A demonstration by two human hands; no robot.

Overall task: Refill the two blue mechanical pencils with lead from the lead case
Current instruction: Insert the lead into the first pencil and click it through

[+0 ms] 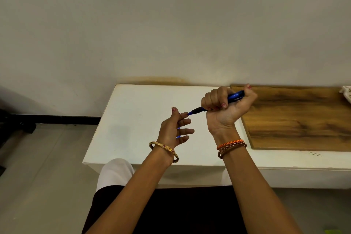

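My right hand grips a blue mechanical pencil in a fist above the white table. The thumb sits at the pencil's rear end, and its black grip and blue tip point left. My left hand is raised beside it with the fingers spread and nearly straight. The index fingertip meets the pencil tip. Slivers of something blue show between the left fingers. I cannot tell whether that is the second pencil, or whether it is held or lies on the table. No lead case is in view.
A wooden board lies on the right part of the table, against the wall. A white object peeks in at the right edge. The floor and a dark object are to the left, and my lap is below the table edge.
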